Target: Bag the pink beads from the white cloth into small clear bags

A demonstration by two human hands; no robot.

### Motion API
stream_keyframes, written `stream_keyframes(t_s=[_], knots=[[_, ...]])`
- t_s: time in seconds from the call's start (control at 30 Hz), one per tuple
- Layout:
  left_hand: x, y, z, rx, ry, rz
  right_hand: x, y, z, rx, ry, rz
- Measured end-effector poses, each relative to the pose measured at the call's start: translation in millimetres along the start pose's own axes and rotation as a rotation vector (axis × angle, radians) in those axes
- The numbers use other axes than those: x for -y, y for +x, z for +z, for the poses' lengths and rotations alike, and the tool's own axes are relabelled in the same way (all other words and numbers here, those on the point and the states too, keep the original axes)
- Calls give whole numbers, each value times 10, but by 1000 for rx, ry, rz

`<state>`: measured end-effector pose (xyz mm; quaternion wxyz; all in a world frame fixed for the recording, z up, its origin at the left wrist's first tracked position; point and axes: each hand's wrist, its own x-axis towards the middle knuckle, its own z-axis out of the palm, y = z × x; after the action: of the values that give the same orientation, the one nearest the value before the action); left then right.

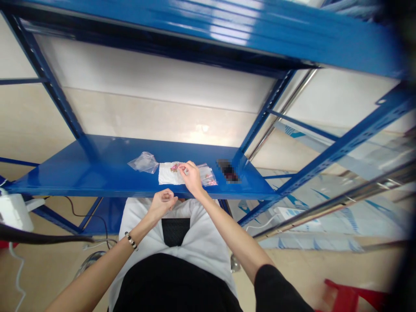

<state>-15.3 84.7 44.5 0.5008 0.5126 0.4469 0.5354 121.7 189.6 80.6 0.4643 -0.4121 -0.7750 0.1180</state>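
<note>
My right hand (191, 175) reaches onto the blue metal shelf (97, 171) and pinches at small pink pieces (174, 167) lying on a white sheet (167, 174). A clear plastic bag (208, 175) with pink bits lies just right of that hand. My left hand (162, 203) hovers at the shelf's front edge with its fingers curled in; I cannot tell whether anything is in it. A beaded bracelet (131, 240) sits on the left wrist. Another crumpled clear bag (144, 162) lies left of the sheet.
A dark blurred object (228, 170) rests on the shelf to the right. Blue uprights (260, 123) and an upper shelf (260, 30) frame the space. A white device (13, 210) with cables is at left, a red stool (344, 297) at lower right.
</note>
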Motion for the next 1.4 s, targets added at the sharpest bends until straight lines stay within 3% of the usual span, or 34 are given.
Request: stream_keyframes(t_s=[0.2,0.33,0.47,0.67,0.83,1.17,1.4], knots=[[41,-19,21,19,-24,-15,379,-731,-75,134,306,36],[76,-61,56,45,-41,-22,385,-876,-148,160,368,59],[61,-55,68,41,-35,-53,276,-700,-188,88,290,65],[69,-54,41,42,5,-51,-104,-103,-58,36,-59,41],[52,-41,21,49,16,-47,-406,233,111,2,-232,166],[-23,19,-26,-24,49,-84,-503,192,217,13,-396,179],[-28,15,-37,-15,29,-48,-379,223,171,11,-276,174]])
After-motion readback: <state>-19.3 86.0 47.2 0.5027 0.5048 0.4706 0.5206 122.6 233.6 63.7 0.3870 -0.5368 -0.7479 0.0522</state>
